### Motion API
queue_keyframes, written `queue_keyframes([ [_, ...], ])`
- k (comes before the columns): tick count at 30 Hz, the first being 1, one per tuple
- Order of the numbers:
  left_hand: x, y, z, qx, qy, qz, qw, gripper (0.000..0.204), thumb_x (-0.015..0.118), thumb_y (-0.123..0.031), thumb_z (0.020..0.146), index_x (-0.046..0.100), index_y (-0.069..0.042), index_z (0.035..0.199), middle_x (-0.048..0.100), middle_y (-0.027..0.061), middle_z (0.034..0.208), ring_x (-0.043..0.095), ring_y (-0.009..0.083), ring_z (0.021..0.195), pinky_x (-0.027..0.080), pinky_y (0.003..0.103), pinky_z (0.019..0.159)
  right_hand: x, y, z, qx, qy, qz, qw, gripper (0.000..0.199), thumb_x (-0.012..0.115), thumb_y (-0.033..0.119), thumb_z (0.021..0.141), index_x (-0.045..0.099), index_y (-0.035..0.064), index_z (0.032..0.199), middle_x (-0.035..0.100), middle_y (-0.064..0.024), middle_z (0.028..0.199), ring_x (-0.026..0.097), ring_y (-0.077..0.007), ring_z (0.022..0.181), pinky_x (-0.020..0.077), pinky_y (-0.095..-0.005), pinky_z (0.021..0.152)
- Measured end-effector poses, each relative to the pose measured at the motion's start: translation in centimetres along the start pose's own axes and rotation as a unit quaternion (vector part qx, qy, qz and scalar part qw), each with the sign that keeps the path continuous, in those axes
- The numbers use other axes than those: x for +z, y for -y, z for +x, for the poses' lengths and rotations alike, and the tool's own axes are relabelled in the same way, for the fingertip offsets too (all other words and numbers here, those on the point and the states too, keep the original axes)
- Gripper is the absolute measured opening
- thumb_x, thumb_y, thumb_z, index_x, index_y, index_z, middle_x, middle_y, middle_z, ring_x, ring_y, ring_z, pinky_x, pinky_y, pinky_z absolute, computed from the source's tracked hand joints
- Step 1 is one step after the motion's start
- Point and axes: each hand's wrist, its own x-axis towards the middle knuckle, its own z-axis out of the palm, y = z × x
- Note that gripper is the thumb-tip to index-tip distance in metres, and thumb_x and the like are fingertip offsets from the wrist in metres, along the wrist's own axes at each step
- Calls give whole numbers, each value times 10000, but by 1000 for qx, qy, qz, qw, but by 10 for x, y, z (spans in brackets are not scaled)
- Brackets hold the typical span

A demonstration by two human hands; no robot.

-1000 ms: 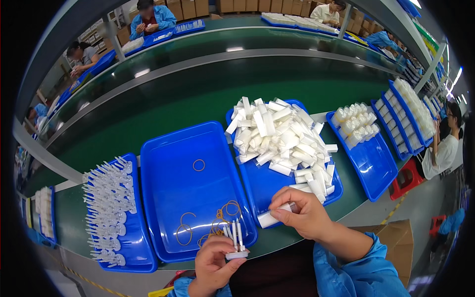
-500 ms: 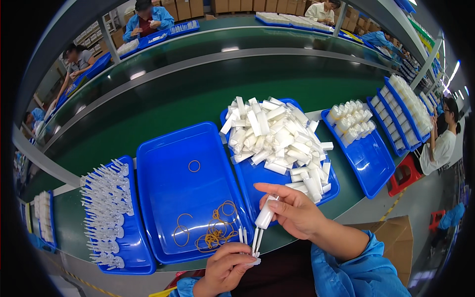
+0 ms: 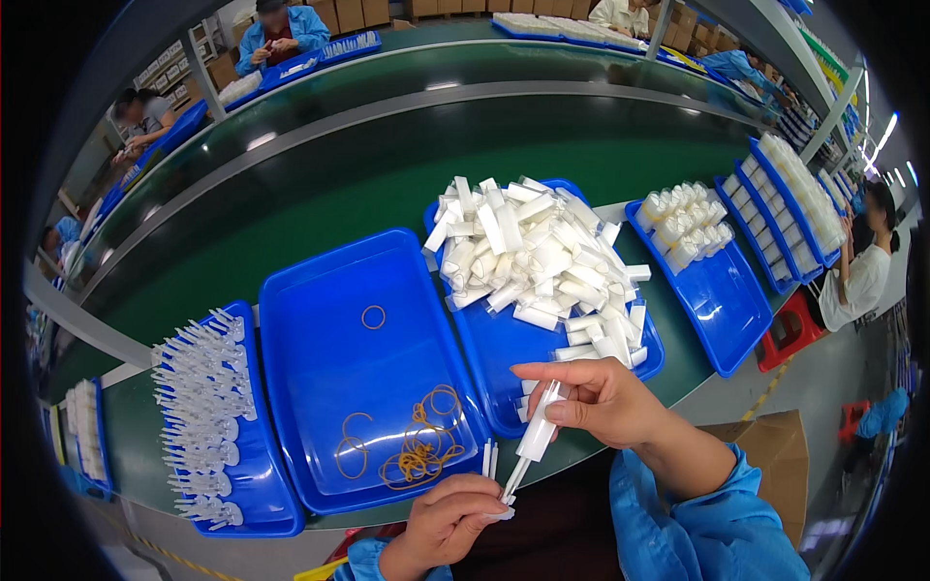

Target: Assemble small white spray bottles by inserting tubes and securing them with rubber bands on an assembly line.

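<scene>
My right hand (image 3: 599, 401) grips a small white tube (image 3: 539, 426) and holds it tilted over a thin white stick. My left hand (image 3: 449, 524), low at the front edge, pinches a few white sticks (image 3: 491, 469) by their base; they point upward. Both hands hover in front of a blue tray (image 3: 499, 341) heaped with white tubes (image 3: 538, 256). Left of it lies a blue tray (image 3: 320, 378) with several tan rubber bands (image 3: 421, 446) in its near end.
A blue tray (image 3: 247, 489) at the far left holds several clear stick-like parts (image 3: 201, 399). Another blue tray (image 3: 717, 300) to the right carries white capped pieces (image 3: 684, 223). A green conveyor (image 3: 387, 165) runs behind. Other people work along the far side and at the right.
My right hand took a white tube from the heap and brought it down toward my left hand. The tube now sits over one of the sticks.
</scene>
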Motion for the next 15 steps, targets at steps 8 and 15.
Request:
queue_keyframes([
  [8,4,3,1,28,47,-5,998,143,667,15,755,649,-9,895,588,100,897,597,215,744,488,279,638,2,-10,-18,22,-9,83,996,426,564,64,883,455,29,1293,614,-45,956,576,-82,854,475,-220,761],
  [15,14,6,-1,36,-16,13,999,221,667,48,736,593,-28,929,503,159,1085,610,189,784,507,284,678,12,-15,-34,-32,-42,10,999,417,590,79,869,486,34,1270,620,-50,969,563,-96,893,452,-239,804],
])
